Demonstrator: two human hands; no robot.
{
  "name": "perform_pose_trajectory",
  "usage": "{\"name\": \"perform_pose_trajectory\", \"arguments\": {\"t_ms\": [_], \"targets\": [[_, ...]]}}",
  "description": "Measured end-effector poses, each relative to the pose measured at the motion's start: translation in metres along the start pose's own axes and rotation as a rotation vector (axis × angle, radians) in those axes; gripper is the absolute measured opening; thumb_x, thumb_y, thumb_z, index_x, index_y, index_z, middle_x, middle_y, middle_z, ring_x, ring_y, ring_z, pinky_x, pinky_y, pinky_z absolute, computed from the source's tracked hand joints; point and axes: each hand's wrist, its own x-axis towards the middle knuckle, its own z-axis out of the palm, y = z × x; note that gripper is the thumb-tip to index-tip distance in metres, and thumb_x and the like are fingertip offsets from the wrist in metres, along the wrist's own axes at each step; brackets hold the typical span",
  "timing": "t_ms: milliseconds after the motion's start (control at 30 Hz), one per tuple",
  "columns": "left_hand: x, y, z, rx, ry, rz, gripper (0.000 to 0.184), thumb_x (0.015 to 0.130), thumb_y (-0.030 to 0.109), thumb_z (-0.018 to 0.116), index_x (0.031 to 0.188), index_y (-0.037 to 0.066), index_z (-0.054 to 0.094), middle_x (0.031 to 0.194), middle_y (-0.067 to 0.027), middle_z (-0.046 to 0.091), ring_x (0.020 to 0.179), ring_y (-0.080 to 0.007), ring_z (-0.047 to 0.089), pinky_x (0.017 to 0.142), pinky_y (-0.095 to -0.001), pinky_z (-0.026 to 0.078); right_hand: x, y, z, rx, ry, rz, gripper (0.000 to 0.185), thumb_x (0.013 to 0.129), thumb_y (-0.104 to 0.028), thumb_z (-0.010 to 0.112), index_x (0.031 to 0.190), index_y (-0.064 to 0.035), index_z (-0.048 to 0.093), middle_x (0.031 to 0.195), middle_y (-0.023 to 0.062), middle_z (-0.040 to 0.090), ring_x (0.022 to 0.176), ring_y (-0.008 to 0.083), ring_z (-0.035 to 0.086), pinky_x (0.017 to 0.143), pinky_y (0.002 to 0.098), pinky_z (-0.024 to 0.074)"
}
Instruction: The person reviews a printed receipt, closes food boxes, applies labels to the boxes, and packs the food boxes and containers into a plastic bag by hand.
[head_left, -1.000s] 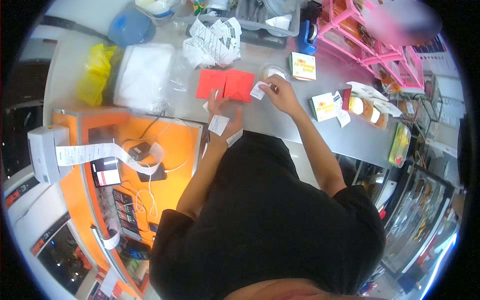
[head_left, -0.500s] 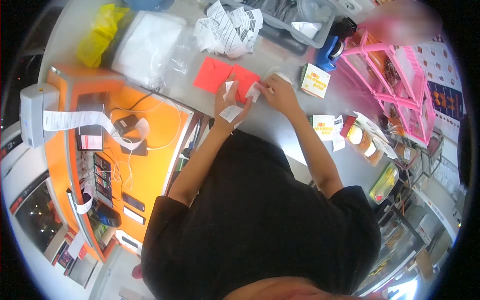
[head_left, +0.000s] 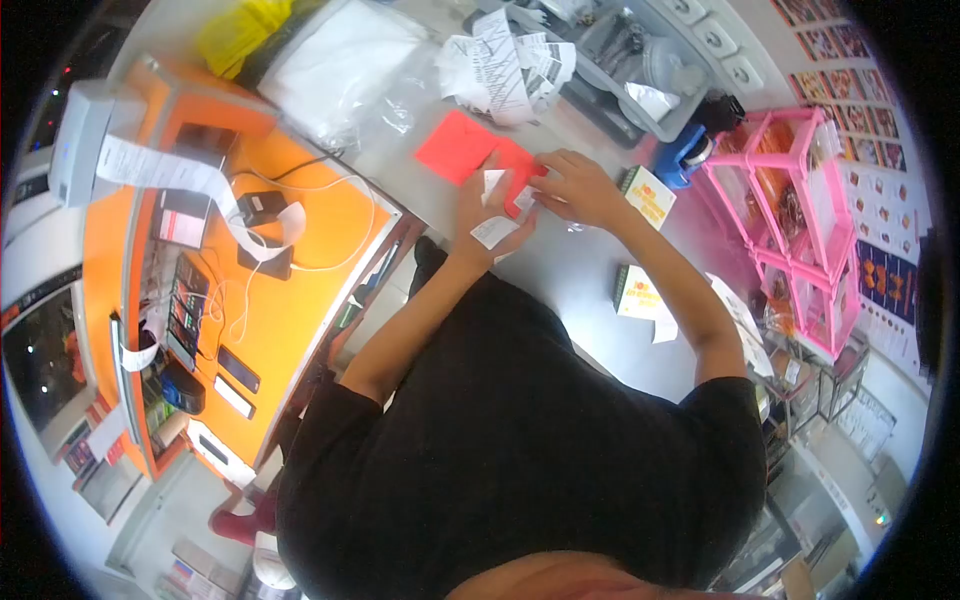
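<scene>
Person's black shirt [head_left: 520, 430] fills bottom centre, both forearms reaching up. Left hand [head_left: 482, 215], centre, thumb and fingers apart around the near edge of the right-hand red packet [head_left: 512, 158], touching it; firm grip or just resting, cannot tell. Two white labels on that hand: one label by the fingers [head_left: 492, 186], one larger label near the wrist [head_left: 494, 232]. Right hand [head_left: 582, 192], fingers bent, fingertips at a small white label [head_left: 525, 198] over the same packet's edge; pinching or pressing, cannot tell. Second red packet [head_left: 452, 147] lies just beside, up and left.

Both packets on grey metal desk [head_left: 560, 275], upper centre of frame. Right of the right hand, white-and-yellow box [head_left: 650, 197]; lower, another printed box [head_left: 640, 290], paper slip [head_left: 665, 328] at its corner. Left side: orange desk [head_left: 290, 330] with dark phone [head_left: 238, 370], white cable, and at its far left a printer [head_left: 85, 145] trailing a paper strip [head_left: 165, 170].

Above the packets, crumpled printed paper [head_left: 500, 75]; upper left, white plastic bags [head_left: 345, 65], yellow bag [head_left: 242, 35]. Top right, grey tray [head_left: 665, 128], blue tape dispenser [head_left: 682, 162], pink rack [head_left: 790, 268]. Farthest, wall pictures [head_left: 850, 75].
</scene>
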Motion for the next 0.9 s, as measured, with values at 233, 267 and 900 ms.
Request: {"name": "perform_pose_trajectory", "arguments": {"t_ms": [233, 267, 900], "targets": [[0.002, -0.002, 0.004, 0.096, -0.040, -0.017, 0.072, 0.074, 0.021, 0.088, 0.138, 0.006, 0.060, 0.151, -0.0249, 0.054, 0.122, -0.0450, 0.059, 0.102, -0.0526, 0.051, 0.016, 0.013, -0.003, 0.015, -0.061, -0.076, 0.062, 0.076, -0.019, 0.088, 0.133, -0.0121, 0.063, 0.149, 0.0164, 0.056, 0.132, 0.0397, 0.058, 0.106, 0.0505, 0.0511], [0.001, -0.002, -0.002, 0.035, -0.051, -0.058, 0.072, 0.075, 0.022, 0.088, 0.139, 0.004, 0.060, 0.149, -0.0248, 0.056, 0.123, -0.0456, 0.059, 0.104, -0.0526, 0.051, 0.023, 0.011, -0.004, 0.045, -0.029, -0.059, 0.069, 0.074, -0.019, 0.090, 0.136, -0.0117, 0.061, 0.153, 0.0168, 0.053, 0.137, 0.0404, 0.055, 0.110, 0.0510, 0.0491], [0.066, 0.017, -0.132, -0.114, -0.637, 0.016, 0.058, 0.094, 0.033, 0.079, 0.148, 0.036, 0.060, 0.142, -0.0192, 0.061, 0.117, -0.0382, 0.068, 0.100, -0.0458, 0.057, -0.017, -0.072, -0.020, 0.192, -0.131, 0.345, 0.065, 0.079, -0.003, 0.077, 0.141, -0.0086, 0.061, 0.152, 0.0196, 0.053, 0.145, 0.0397, 0.048, 0.119, 0.0474, 0.0441]]}}
